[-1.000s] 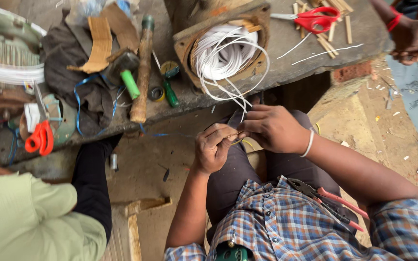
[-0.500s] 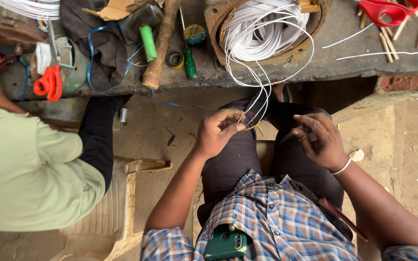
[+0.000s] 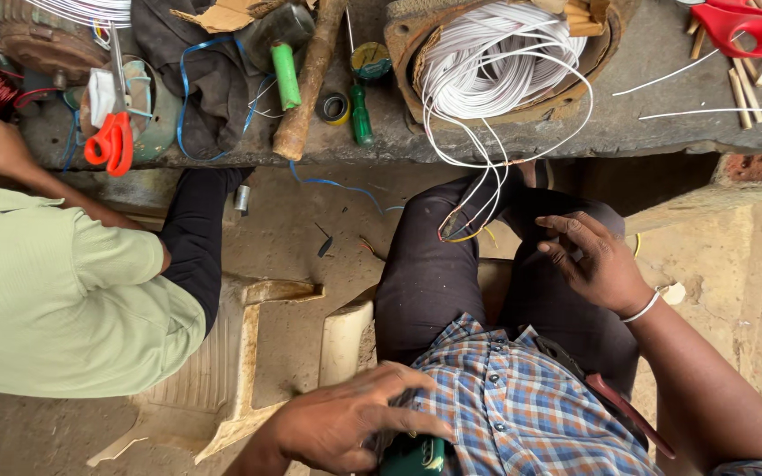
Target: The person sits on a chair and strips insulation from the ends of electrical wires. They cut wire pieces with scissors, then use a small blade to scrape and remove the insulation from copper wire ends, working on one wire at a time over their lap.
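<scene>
The white wires (image 3: 478, 189) hang off the bench coil (image 3: 496, 62) onto your lap, just at ten o'clock of your right hand (image 3: 597, 264), whose fingers are loosely curled, gripping nothing. Your left hand (image 3: 354, 427), at six o'clock, spreads over a green gadget (image 3: 416, 457) by your shirt (image 3: 522, 405).

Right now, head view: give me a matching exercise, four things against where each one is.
Things:
1. left hand
2. right hand
3. white wire coil
4. orange scissors

Places:
A. on the bench edge, far left
B. in the round housing on the bench
C. over the right thigh
D. at the shirt pocket, on a green device

Pairs: 1-D, 2-C, 3-B, 4-A
</scene>
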